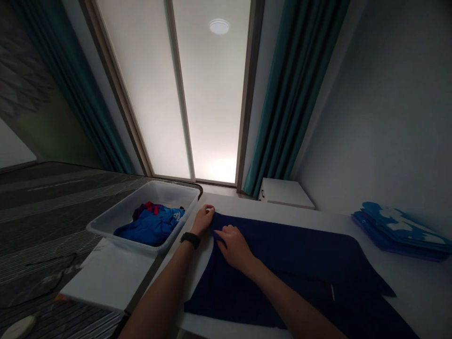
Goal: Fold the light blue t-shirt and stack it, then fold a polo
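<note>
The left hand (204,220), with a black wristband (189,240) at its wrist, sits at the upper corner of a navy garment (282,268). The right hand (235,247) lies on the same cloth just beside it, fingers curled at a raised fold. The hands are close but apart; whether either is clamped on the fabric cannot be confirmed. The garment lies spread on a white tabletop (416,292), its lower part cut off by the frame. Its type and folds are hard to make out in shadow, though a small red-and-white tag (331,292) shows. A translucent plastic tub (143,207) beside the table holds crumpled blue clothing (151,226). A stack of folded blue garments (399,230) lies at the table's far right. Beyond stand a white cabinet (286,193), teal curtains (293,94) and a frosted glass panel (141,94). Striped grey carpet (52,212) covers the floor.
</note>
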`<state>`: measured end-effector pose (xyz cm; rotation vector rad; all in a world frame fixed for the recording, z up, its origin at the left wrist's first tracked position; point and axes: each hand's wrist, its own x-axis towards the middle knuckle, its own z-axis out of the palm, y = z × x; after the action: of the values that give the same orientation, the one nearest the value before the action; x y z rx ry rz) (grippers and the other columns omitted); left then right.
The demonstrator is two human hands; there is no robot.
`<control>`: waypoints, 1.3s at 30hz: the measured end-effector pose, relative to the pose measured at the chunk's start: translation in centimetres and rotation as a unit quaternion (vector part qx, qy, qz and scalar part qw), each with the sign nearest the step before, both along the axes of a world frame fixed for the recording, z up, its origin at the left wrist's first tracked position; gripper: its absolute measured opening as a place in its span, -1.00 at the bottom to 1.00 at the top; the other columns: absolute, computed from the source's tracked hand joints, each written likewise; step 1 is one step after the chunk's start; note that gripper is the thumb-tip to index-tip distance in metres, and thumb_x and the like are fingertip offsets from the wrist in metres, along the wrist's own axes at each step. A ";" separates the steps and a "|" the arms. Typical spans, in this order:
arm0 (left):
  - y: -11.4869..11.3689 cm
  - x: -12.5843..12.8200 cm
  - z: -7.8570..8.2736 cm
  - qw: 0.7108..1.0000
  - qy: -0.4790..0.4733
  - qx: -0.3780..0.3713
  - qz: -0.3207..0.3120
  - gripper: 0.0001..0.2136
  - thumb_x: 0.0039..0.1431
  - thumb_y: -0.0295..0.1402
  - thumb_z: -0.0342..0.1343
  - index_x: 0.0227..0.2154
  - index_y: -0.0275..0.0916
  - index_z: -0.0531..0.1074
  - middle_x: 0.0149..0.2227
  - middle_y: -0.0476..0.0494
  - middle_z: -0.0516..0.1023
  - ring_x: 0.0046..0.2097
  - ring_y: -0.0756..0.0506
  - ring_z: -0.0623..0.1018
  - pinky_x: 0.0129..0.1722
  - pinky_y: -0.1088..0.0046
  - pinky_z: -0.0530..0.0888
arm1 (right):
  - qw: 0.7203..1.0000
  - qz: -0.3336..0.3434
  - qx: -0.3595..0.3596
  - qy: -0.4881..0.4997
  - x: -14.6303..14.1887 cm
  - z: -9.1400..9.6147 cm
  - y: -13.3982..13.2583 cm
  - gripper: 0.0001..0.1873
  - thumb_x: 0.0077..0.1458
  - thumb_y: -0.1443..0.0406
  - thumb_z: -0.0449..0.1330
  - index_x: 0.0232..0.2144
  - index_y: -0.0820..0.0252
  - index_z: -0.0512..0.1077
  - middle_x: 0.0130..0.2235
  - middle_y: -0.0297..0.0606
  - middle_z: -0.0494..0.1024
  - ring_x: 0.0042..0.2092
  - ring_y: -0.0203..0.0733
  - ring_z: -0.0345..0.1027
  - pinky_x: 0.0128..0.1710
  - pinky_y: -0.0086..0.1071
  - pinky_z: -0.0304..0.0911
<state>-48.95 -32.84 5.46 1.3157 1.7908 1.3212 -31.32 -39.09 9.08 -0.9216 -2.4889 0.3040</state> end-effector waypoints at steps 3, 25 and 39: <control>-0.1 -0.3 -0.5 0.999 0.035 0.002 0.002 -0.84 0.07 -0.33 0.09 -0.31 -0.26 0.47 -0.59 0.02 0.43 -0.47 -0.06 0.47 -0.42 0.47 0.32 | 0.996 0.051 0.031 -0.062 -0.2 -0.8 -1.2 -0.73 0.23 0.36 0.08 -0.04 0.12 0.43 -0.22 -0.23 0.45 -0.12 -0.12 0.25 -0.08 -0.26 0.14; -0.1 -1.9 -0.3 0.990 0.127 0.018 -0.058 -0.81 0.15 -0.34 0.00 -0.27 -0.26 0.48 -0.51 -0.01 0.46 -0.42 -0.06 0.46 -0.38 0.46 0.31 | 0.981 0.096 0.116 -0.125 -0.3 -1.7 -2.3 -0.81 0.22 0.41 0.11 -0.15 0.14 0.42 -0.20 -0.26 0.46 -0.15 -0.15 0.27 -0.16 -0.30 0.15; 0.3 -1.8 -0.2 0.988 0.143 0.024 -0.053 -0.83 0.11 -0.38 0.01 -0.29 -0.23 0.48 -0.47 -0.03 0.50 -0.39 -0.07 0.49 -0.35 0.45 0.35 | 0.978 0.088 0.130 -0.135 -0.4 -2.2 -2.2 -0.85 0.22 0.44 0.08 -0.31 0.18 0.44 -0.23 -0.22 0.46 -0.17 -0.15 0.27 -0.17 -0.29 0.14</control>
<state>-50.72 -32.59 5.27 1.6734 1.8540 1.1711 -31.75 -41.32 6.91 -0.6729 -2.7794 -0.1003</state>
